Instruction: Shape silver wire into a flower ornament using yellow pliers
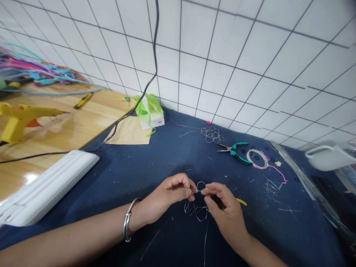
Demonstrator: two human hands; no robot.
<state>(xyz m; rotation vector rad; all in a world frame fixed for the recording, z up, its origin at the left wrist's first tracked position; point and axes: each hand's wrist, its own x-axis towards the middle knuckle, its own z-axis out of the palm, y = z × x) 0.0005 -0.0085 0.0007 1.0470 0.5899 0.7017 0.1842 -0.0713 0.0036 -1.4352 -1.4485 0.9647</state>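
Between my two hands is a thin silver wire bent into several loops point(200, 214), like petals. My left hand point(178, 191), with a bangle at the wrist, pinches the wire at the left of an upper loop. My right hand point(222, 205) pinches the same wire on the right side of that loop. A loose wire end hangs down below the loops. Part of a yellow handle point(241, 201) shows just behind my right hand; the rest is hidden.
Pliers with green handles point(240, 152), a looped wire piece point(211, 134) and a wire spool point(258, 158) lie ahead on the dark blue cloth point(172, 155). A white power strip point(52, 189), glue gun point(25, 118), utility knife point(83, 101) and tissue pack point(150, 111) are left; a white jug point(330, 157) stands right.
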